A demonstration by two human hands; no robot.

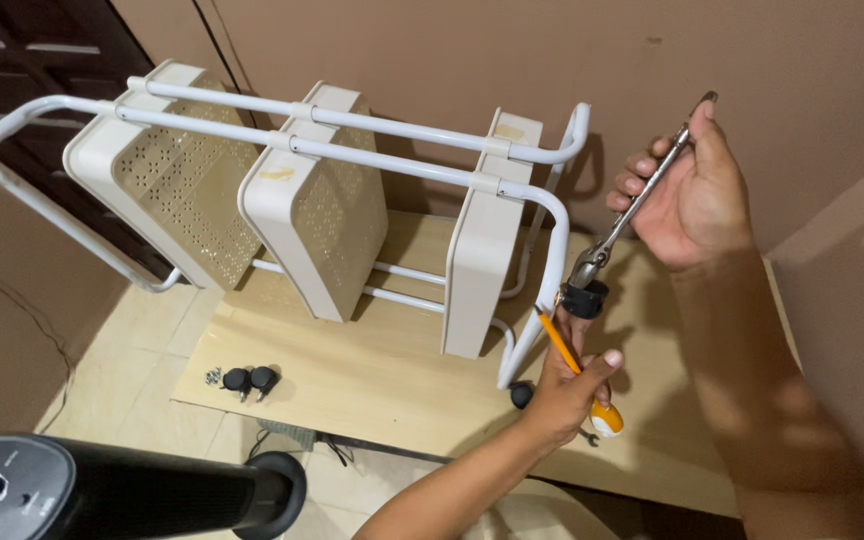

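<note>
Two hands are engaged at the right end of a white three-shelf trolley (322,215) lying on its side on a pale wooden board (382,385).

Head view: my right hand (687,190) is closed around the handles of a pair of pliers (632,205), whose nose bears on a black caster (582,298) at the end of the trolley's white tube leg. My left hand (567,385) is clamped on an orange-handled screwdriver (577,375), its fingers also reaching up to the caster (whether they grip it I cannot tell).

Progress, as judged: all three perforated cream shelves sit fixed between the tube rails, so the frame appears assembled. One caster is being fitted; a second black caster (521,394) seems to show at the lower leg end. Two loose casters (250,381) and a small cluster of bolts (214,376) lie on the board's left edge, well apart from my hands, so the wheels at the far end look outstanding.

Packages, labels, signs: none visible. A black tower fan (102,490) lies across the lower left corner.
</note>
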